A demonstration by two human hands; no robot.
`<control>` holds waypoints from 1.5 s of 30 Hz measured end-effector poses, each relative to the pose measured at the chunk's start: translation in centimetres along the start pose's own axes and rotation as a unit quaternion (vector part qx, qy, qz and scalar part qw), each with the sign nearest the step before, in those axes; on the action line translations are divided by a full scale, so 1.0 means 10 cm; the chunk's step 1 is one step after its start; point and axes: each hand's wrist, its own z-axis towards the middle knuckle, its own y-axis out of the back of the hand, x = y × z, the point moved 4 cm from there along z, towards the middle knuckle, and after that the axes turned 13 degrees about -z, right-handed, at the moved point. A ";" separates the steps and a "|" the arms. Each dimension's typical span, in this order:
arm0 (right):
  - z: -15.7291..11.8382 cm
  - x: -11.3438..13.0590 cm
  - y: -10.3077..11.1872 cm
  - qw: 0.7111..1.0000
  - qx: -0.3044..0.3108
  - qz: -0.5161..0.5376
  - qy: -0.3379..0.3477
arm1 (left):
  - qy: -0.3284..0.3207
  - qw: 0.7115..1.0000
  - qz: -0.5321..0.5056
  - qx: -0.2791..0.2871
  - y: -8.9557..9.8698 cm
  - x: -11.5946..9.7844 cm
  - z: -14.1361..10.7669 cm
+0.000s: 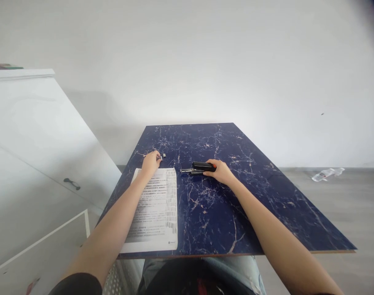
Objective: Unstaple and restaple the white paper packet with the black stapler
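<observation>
On the blue table my right hand (220, 170) is wrapped round the rear of a black stapler (203, 166) with an orange patch. The stapler lies with its front toward the left, and its silver metal staple channel (187, 170) sticks out there. Beyond the top of a printed sheet of paper (156, 213), my left hand (151, 162) is closed in a pinch. At its fingertips shows a small silvery piece that looks like a strip of staples (161, 157). Right beside it lies a tiny pale-and-dark block (164, 155), too small to make out.
The dark blue marble-patterned table (205, 213) stands against a white wall (187, 61). At the left is a white cabinet (36, 123) with a dark handle (71, 183). Clear plastic (326, 175) lies on the floor at the right.
</observation>
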 end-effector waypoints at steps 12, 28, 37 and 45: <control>0.00 -0.01 0.01 1.000 0.003 -0.003 -0.001 | 0.119 0.910 -0.396 -0.040 0.02 -0.21 -0.09; -0.01 0.00 0.00 1.000 -0.001 -0.009 0.003 | 0.034 0.970 -0.233 0.060 -0.13 -0.61 -0.21; 0.00 -0.03 0.03 0.999 -0.013 -0.033 0.015 | -0.223 0.947 -0.041 0.225 -0.47 -0.98 -0.34; -0.02 -0.17 0.07 0.999 -0.006 -0.027 -0.023 | -0.197 0.956 -0.064 0.208 -0.48 -0.94 -0.37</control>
